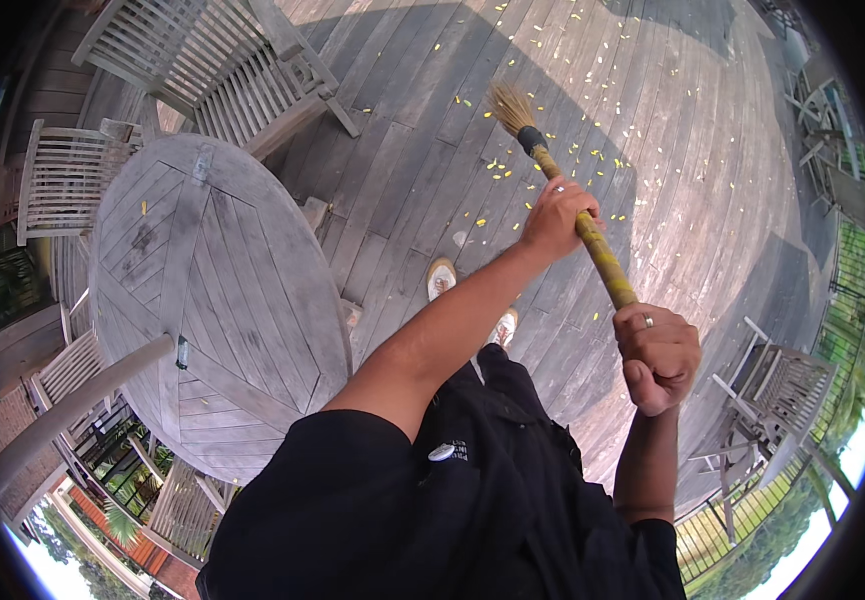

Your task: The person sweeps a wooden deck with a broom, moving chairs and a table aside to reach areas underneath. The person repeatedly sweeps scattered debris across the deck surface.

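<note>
A broom with straw-coloured bristles (511,109) slants across the view, its bristle end up and to the left. A dark band (531,140) binds the bristles to a yellow-green wrapped handle (603,259). My left hand (561,217) grips the handle partway down, not far from the band. At the near end, my right hand (657,358) is closed around the handle's top and hides its tip. Small yellow petals or leaves (500,169) lie scattered over the wooden deck (402,172) around the bristles. Whether the bristles touch the boards, I cannot tell.
To my left stands an oval wooden table (252,300) with a pole (87,405) through it. A slatted wooden bench (252,97) and a slatted chair (76,180) flank it. More chairs (785,390) stand by the railing at right. My shoes (441,279) are below my arms.
</note>
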Motion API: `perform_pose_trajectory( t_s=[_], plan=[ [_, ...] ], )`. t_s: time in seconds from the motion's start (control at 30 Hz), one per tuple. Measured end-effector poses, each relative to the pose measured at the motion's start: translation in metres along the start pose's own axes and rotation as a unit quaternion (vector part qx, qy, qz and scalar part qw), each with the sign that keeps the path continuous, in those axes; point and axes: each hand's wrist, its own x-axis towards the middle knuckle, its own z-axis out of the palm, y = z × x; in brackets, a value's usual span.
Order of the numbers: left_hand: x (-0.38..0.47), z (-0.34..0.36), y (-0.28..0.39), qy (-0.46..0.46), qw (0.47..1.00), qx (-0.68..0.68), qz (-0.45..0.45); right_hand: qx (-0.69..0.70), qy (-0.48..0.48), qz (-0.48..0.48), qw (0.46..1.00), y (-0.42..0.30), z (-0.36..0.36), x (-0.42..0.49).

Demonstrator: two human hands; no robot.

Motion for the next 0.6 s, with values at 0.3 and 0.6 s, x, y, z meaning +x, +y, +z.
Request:
perform_pose_trajectory(
  t_s=[0.3, 0.6],
  plan=[
    [-0.182, 0.011, 0.026, -0.142, 0.959, 0.042, -0.242, 0.172, 0.069, 0.269, 0.945, 0.014, -0.033, -0.082],
    [-0.049, 0.174, 0.025, 0.033, 0.995, 0.043, -0.087, -0.147, -0.167, -0.001, 0.975, 0.032, -0.118, -0.138]
  ],
)
